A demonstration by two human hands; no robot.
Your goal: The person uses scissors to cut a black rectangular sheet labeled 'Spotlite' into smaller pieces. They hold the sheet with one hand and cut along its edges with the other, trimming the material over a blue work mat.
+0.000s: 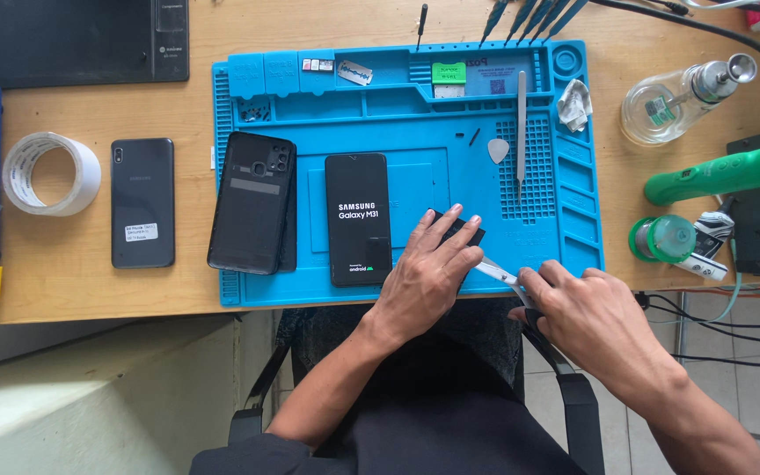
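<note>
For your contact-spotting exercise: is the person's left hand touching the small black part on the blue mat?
Touching. The head view shows the left hand lying flat on the small black part, its fingers pressed onto it on the blue mat.

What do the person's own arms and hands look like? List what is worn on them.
Nothing is worn on them. The left hand and right hand have no gloves, and no rings, watch or wristband show. Both forearms are bare, with no sleeves visible.

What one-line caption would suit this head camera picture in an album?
Left hand presses a small black part on the blue repair mat while right hand works metal tweezers.
</note>
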